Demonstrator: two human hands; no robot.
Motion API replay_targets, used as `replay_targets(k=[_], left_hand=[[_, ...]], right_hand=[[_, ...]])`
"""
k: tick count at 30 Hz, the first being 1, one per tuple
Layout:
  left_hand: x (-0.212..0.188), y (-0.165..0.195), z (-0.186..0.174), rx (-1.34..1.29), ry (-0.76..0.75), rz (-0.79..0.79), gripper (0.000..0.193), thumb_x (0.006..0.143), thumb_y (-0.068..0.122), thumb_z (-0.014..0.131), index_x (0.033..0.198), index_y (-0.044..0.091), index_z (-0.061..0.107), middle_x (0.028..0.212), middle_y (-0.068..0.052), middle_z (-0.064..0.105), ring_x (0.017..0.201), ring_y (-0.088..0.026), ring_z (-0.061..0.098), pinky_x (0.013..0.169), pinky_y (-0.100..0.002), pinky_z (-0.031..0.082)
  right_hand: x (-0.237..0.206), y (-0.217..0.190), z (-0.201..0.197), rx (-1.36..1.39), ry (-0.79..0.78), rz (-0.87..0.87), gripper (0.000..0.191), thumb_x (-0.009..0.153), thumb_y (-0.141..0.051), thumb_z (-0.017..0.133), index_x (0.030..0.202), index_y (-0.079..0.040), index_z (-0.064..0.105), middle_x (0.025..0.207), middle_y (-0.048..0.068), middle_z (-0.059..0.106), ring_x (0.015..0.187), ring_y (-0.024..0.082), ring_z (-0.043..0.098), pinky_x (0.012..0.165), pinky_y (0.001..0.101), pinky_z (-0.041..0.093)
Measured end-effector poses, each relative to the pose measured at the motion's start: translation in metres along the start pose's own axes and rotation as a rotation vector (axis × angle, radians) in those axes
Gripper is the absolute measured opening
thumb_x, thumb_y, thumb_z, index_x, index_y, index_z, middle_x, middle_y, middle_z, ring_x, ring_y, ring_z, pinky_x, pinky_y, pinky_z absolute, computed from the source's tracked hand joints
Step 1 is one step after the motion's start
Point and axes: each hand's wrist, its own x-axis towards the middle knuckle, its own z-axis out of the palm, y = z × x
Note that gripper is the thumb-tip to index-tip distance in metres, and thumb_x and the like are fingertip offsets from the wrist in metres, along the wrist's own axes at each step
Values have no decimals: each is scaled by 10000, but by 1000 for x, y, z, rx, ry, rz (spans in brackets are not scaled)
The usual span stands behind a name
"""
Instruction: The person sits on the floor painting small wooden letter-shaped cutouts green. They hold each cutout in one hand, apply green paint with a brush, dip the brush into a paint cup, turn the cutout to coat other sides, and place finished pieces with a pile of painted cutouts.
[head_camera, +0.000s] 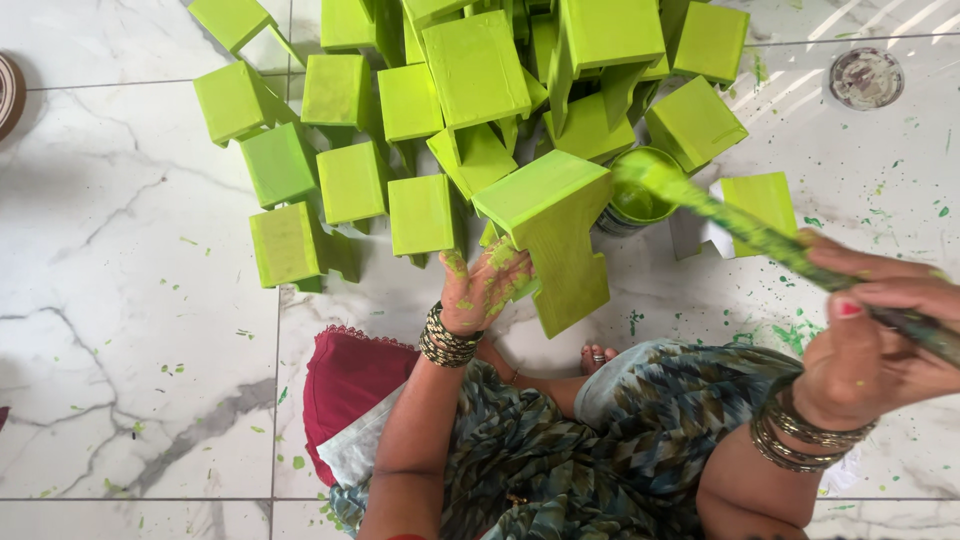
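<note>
Here the left hand (480, 290) grips a green-painted wooden stand (553, 235) over the marble floor (130, 330). The right hand (870, 340) clenches a paint-smeared brush (760, 235) dipped toward the green paint can (640, 195); loading lightly and wiping excess on the rim should limit drips.

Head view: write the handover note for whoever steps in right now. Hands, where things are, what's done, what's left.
Left hand, smeared with green paint, grips a green wooden stand from below, tilted over the floor.
Right hand holds a paintbrush; its tip is at the paint can.
Done: a pile of green stands lies beyond the can.
Left: one stand right of the can shows bare white parts; the held stand looks covered on the faces in view.
</note>
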Motion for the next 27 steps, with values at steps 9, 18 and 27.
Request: replay_targets(k=[9, 18, 27], left_hand=[[-2, 16, 9, -205, 179, 15, 1356, 801, 989, 207, 1624, -83, 309, 1433, -172, 536, 1219, -277, 517, 1107, -410, 399], [-2, 21, 5, -408, 145, 60, 1318, 850, 973, 241, 1618, -94, 342, 1423, -178, 554, 1245, -293, 538, 1118, -419, 413], [-4, 23, 8, -270, 185, 41, 1313, 798, 973, 274, 1583, -78, 329, 1527, -202, 502, 1293, -292, 521, 1125, -409, 393]], right_hand=[[-3, -10, -10, 122, 99, 61, 130, 1017, 17, 606, 1111, 59, 528, 956, 265, 618, 832, 375, 707, 908, 557, 652], [13, -25, -6, 87, -32, 74, 116, 1011, 5, 610, 1096, 25, 532, 917, 232, 605, 829, 355, 720, 903, 576, 687], [11, -20, 0, 51, -169, 36, 160, 952, 45, 660, 1066, 36, 549, 853, 245, 621, 821, 396, 725, 779, 547, 659]])
